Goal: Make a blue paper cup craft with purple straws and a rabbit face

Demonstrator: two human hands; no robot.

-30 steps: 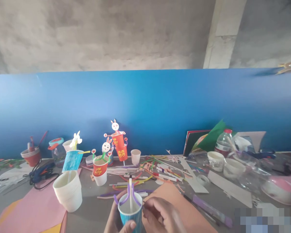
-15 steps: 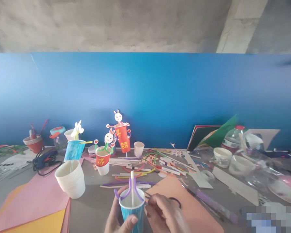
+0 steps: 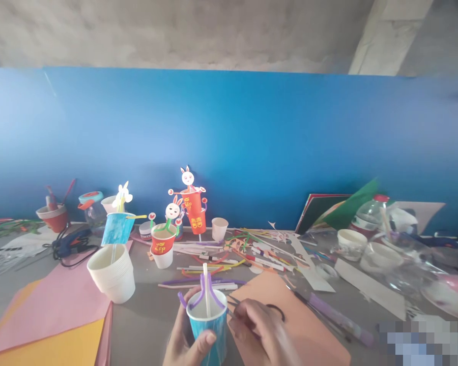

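Note:
My left hand [image 3: 191,338] is wrapped around a blue-painted paper cup [image 3: 209,333], thumb across its front. A white stick [image 3: 206,284] stands up inside the cup. Beside the stick run bent purple pipe cleaners [image 3: 214,295], one end poking out past the cup's left side. My right hand [image 3: 257,328] has its fingers pinched together close against the cup's right side; what they grip is hidden. Partly covered by that hand, scissors [image 3: 278,311] show a black handle loop and thin blade tips above an orange paper sheet [image 3: 305,325].
Stacked white cups [image 3: 112,274] hold up a blue cup figure [image 3: 118,227] at left. Red cup rabbit figures [image 3: 163,239] stand behind. Pens and pipe cleaners [image 3: 259,254] litter the middle; pink paper [image 3: 68,305] lies left, a plastic bottle [image 3: 370,211] stands right.
The view has shifted slightly. Both hands and the blue cup hold nearly the same place, the cup turned or tilted a little. The right fingers stay at its side.

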